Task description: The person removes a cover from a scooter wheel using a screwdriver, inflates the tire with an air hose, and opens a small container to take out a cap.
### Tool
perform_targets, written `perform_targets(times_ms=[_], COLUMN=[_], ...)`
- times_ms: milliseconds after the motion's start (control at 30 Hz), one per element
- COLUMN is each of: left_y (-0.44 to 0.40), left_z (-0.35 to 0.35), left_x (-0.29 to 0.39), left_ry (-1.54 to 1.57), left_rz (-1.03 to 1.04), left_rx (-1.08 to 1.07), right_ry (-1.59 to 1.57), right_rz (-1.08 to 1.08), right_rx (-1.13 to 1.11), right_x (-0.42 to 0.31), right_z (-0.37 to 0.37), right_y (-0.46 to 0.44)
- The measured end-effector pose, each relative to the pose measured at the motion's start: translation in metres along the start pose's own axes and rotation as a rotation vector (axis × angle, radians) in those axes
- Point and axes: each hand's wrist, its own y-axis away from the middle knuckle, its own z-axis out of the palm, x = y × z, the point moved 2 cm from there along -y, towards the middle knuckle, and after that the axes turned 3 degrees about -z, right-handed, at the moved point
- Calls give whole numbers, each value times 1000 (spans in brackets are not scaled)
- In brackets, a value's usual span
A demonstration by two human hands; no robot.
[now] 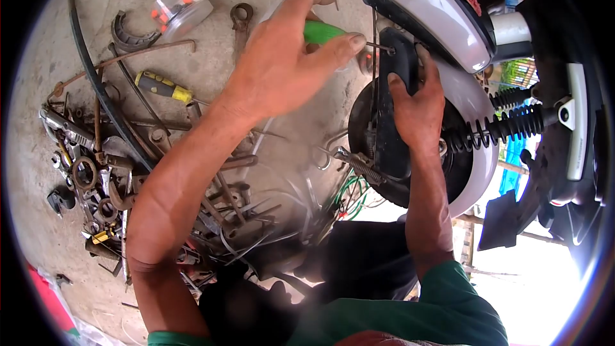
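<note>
My left hand point(282, 51) is closed around the green handle point(323, 32) of a screwdriver, its thumb stretched along the near side. The thin shaft point(379, 45) points right, and its tip meets a hole near the top of a long black plastic cover point(394, 134). My right hand point(419, 106) grips that cover from the right, thumb on its face and fingers round its far edge. Behind the cover sit the motorbike's black tyre point(362, 106) and a pale mudguard point(483, 147). The rest of the screwdriver tip is too small to make out.
Wrenches, sockets and other metal tools point(86, 173) lie heaped on the concrete at left. A yellow-and-black screwdriver point(163, 86), a clear plastic jar point(182, 9) and a black hose point(93, 83) lie beyond. Right of the wheel is a coil-spring shock absorber point(506, 125).
</note>
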Motion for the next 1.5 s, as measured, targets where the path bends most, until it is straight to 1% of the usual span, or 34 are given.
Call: perform_targets(times_ms=[67, 167, 267, 367, 467, 567, 600, 667, 767, 867, 967, 1067, 1167, 1267, 1367, 1467, 1500], left_y=[-4, 2, 0, 5, -5, -1, -1, -1, 3, -6, -2, 2, 2, -4, -6, -5, -3], left_z=[-14, -3, 2, 4, -13, -2, 0, 1, 5, -9, 0, 4, 0, -5, -2, -1, -1], left_x=[8, -8, -12, -1, 6, -10, -13, -14, -3, -4, -7, -7, 1, -4, -8, -7, -3], left_ry=[-170, -219, -99, 73, -220, -191, -110, 53, 58, -121, -138, -42, 46, -245, -282, -149, -82], left_rz=[-198, 245, 438, 108, -181, 272, 288, 315, 140, -109, 289, 336, 16, -54, 523, 435, 267], left_rx=[-133, 9, 137, 71, -182, 19, 34, 61, 105, -151, 20, 86, -15, -151, 73, 55, 24], right_ry=[-2, 9, -20, -25, -22, -7, -17, -36, -15, -19, 23, 51, -4, -20, 2, 8, 2], right_rz=[14, -28, -3, 9, -11, -26, -19, -3, -5, -47, -80, -69, -8, -16, -22, -14, -8], right_rx=[-5, 17, 14, 13, 18, 16, 13, 6, 1, 21, 25, 17, 7, 7, 7, 8, 6], right_x=[-4, 0, -2, -4, -1, 0, 0, -2, -4, -1, 0, -1, -5, -5, -4, -6, -7], right_z=[-1, 0, 0, 0, 1, 1, 1, 1, 0, 1, 2, 0, -1, -1, -1, -1, -1], right_y=[1, 1, 1, 2, 2, 1, 1, 2, 1, 1, 1, 2, 2, 1, 1, 2, 2])
